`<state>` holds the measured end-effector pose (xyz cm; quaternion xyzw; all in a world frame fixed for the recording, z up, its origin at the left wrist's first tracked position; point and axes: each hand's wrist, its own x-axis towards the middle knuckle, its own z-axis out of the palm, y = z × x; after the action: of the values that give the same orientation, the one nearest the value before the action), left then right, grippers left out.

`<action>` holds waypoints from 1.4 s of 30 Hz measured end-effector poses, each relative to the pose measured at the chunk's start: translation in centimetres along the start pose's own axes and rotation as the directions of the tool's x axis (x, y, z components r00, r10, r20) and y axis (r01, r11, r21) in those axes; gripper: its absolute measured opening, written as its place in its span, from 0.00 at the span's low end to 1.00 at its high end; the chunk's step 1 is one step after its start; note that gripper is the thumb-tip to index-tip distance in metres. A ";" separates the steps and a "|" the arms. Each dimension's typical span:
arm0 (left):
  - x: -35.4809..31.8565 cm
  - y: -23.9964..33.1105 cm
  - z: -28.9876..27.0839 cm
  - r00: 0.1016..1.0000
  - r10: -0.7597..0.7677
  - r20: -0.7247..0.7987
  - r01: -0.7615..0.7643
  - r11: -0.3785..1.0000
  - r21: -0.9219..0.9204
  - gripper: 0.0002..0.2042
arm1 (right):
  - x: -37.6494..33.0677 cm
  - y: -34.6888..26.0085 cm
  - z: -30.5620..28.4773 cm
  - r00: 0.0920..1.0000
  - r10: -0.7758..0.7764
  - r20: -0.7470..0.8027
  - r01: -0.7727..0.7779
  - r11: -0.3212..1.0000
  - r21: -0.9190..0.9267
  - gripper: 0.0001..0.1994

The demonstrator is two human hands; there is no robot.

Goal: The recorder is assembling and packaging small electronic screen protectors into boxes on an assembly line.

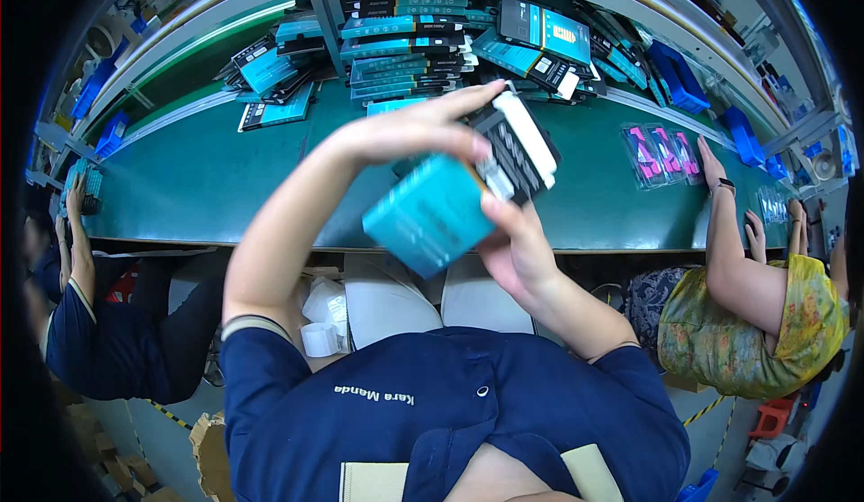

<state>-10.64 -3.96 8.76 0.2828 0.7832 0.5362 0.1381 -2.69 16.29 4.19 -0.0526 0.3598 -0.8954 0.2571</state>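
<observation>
A flat teal and black cardboard box (430,214) is held tilted above the front part of the green table, slightly blurred. Reaching over its far side, my left hand (427,130) grips it, with the thumb on the black part and the fingers along the far edge. From the near right, my right hand (520,248) holds the lower edge, its thumb pressed on the box. A white flap or strip (529,137) shows at the box's right end. What lies inside the box is hidden.
Tall stacks of similar boxes (409,52) stand at the back, with looser piles (544,38) right of them and another pile (270,70) left. Clear packs with pink pieces (661,155) lie near a co-worker's hand (711,162). Blue bins (677,79) line the right side. Another person sits left.
</observation>
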 end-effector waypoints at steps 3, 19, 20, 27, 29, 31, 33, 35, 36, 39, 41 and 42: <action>0.4 1.7 -2.0 0.961 -0.272 0.046 0.261 0.843 -0.470 0.42 | 3.4 -1.5 2.0 0.994 0.103 -0.036 -0.099 0.990 0.096 0.39; 2.8 7.4 -4.8 0.947 0.035 -0.319 0.282 0.385 0.879 0.30 | 11.1 0.0 4.1 0.986 -0.072 -0.148 0.094 0.984 0.154 0.31; 1.5 7.6 -2.9 0.946 0.027 -0.324 0.291 0.374 0.880 0.35 | 11.3 0.2 5.0 0.981 -0.081 -0.178 0.115 0.975 0.191 0.32; -0.9 4.1 -3.8 0.986 0.014 -0.168 0.142 0.473 0.870 0.51 | 7.7 2.0 6.5 0.981 -0.084 -0.176 0.112 0.982 0.155 0.45; -0.7 2.8 -3.9 0.986 0.071 -0.154 0.128 0.282 0.951 0.51 | 6.8 2.9 5.7 0.961 -0.099 -0.259 0.140 0.980 0.144 0.43; -0.6 1.7 -4.8 0.976 0.194 -0.101 0.042 0.290 0.956 0.48 | 6.7 4.0 4.4 0.956 -0.099 -0.276 0.137 0.983 0.122 0.42; -0.3 2.5 -4.9 0.979 0.169 -0.109 0.072 0.213 0.974 0.46 | 7.2 4.6 2.5 0.961 -0.008 -0.275 0.059 0.982 0.179 0.42; -0.2 3.3 -4.2 0.984 0.070 -0.165 0.146 0.228 0.963 0.44 | 8.6 5.0 2.1 0.961 0.130 -0.243 -0.067 0.966 0.248 0.40; -0.2 3.1 -4.0 0.984 0.071 -0.163 0.143 0.227 0.963 0.44 | 9.1 4.9 3.0 0.947 0.159 -0.278 -0.079 0.958 0.277 0.40; -0.2 2.9 -3.0 0.972 0.181 -0.152 0.119 0.181 0.976 0.48 | 9.9 3.7 4.9 0.931 0.171 -0.322 -0.039 0.924 0.380 0.32; -0.8 3.2 -1.9 0.951 0.194 -0.241 0.225 0.097 0.969 0.56 | 10.0 3.9 3.9 0.945 0.167 -0.282 -0.038 0.911 0.410 0.21; -1.0 3.0 -2.1 0.958 0.215 -0.188 0.171 0.094 0.981 0.62 | 10.6 4.4 2.0 0.945 0.055 -0.322 0.040 0.958 0.283 0.16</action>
<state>-10.07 -5.37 12.21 0.2329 0.9447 -0.0955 -0.2104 -9.41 7.11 1.72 0.1351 0.2645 -0.9332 0.2023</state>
